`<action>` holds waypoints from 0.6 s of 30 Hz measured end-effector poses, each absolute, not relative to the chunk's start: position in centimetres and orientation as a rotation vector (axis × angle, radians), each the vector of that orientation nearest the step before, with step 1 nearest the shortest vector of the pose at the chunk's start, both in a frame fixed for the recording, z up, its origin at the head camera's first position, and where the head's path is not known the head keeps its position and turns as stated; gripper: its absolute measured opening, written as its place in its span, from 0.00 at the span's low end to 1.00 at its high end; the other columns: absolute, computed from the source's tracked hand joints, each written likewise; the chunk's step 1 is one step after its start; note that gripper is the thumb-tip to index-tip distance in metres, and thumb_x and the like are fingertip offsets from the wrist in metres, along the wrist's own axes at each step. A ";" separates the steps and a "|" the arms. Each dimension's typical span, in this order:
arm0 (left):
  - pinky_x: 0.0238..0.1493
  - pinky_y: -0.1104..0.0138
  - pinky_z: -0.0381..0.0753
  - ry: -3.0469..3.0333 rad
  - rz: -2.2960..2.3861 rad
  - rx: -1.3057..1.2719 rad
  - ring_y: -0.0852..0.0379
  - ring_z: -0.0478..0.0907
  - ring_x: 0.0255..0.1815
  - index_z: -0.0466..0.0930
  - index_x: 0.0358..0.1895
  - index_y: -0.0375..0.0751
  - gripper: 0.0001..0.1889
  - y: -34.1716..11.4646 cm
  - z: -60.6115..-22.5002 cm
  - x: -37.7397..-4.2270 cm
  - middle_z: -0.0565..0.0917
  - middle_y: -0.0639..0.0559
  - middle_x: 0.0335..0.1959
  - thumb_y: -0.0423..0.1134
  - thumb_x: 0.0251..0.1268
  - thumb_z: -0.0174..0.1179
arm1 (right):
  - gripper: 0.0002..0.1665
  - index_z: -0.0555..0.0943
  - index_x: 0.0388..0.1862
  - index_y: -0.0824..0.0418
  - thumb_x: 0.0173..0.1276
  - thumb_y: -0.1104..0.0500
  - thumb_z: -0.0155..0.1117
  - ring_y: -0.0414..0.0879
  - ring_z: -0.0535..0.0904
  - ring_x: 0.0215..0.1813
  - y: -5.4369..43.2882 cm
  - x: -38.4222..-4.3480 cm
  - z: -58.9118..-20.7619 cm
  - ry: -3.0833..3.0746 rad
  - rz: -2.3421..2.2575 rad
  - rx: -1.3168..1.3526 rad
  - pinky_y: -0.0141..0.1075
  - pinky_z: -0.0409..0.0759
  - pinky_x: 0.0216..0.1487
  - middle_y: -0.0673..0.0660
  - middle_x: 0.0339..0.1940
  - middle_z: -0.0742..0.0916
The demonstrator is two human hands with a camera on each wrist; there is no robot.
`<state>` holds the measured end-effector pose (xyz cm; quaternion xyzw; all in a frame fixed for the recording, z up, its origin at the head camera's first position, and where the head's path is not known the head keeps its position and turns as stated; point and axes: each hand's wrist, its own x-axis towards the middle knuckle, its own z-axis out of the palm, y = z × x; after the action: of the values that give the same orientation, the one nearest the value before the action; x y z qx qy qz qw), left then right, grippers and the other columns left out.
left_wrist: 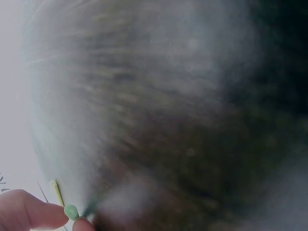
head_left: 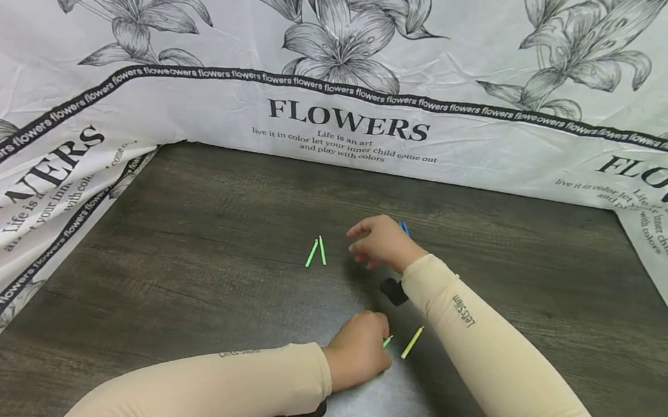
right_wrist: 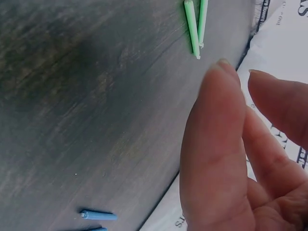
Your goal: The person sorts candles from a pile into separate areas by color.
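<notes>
My left hand (head_left: 359, 352) pinches a thin green candle, whose round end (left_wrist: 71, 212) shows between thumb and fingertip in the left wrist view. Just right of that hand lies a yellow candle (head_left: 412, 342) on the dark table. Farther back, my right hand (head_left: 384, 244) hovers with loosely bent fingers and nothing between them. To its left, two green candles (right_wrist: 192, 29) lie with their wick ends close together, forming a narrow upside-down V. Two blue candles (right_wrist: 98, 215) lie beyond the right hand, which partly hides them in the head view.
The dark wood-grain table (head_left: 213, 221) runs back to a white cloth (head_left: 343, 133) printed with flowers and lettering, which also hangs along both sides. A black wrist camera (head_left: 394, 291) sits under the right wrist.
</notes>
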<state>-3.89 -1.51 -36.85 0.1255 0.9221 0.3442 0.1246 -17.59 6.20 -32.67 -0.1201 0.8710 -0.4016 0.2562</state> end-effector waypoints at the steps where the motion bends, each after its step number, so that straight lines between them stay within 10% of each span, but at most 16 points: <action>1: 0.29 0.70 0.71 2.681 1.010 0.367 0.59 0.71 0.27 0.75 0.28 0.39 0.11 -1.5 -36.8 -3.9 0.74 0.54 0.23 0.26 0.41 0.68 | 0.22 0.77 0.59 0.68 0.65 0.67 0.61 0.48 0.82 0.37 6.3 -17.5 -32.7 2.361 -1.095 -0.326 0.43 0.83 0.36 0.64 0.38 0.85; 18: 0.27 0.71 0.69 2.661 1.042 0.367 0.60 0.67 0.25 0.73 0.27 0.39 0.12 -1.6 -36.9 -3.8 0.71 0.56 0.22 0.25 0.41 0.67 | 0.19 0.78 0.57 0.67 0.68 0.64 0.58 0.51 0.82 0.42 9.0 -15.0 -32.1 2.406 -1.099 -0.361 0.41 0.83 0.39 0.63 0.43 0.85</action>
<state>-3.75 -1.60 -36.90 0.1263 0.9158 0.3585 0.1300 -15.02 9.02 -32.14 -0.1316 0.8763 -0.4003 0.2336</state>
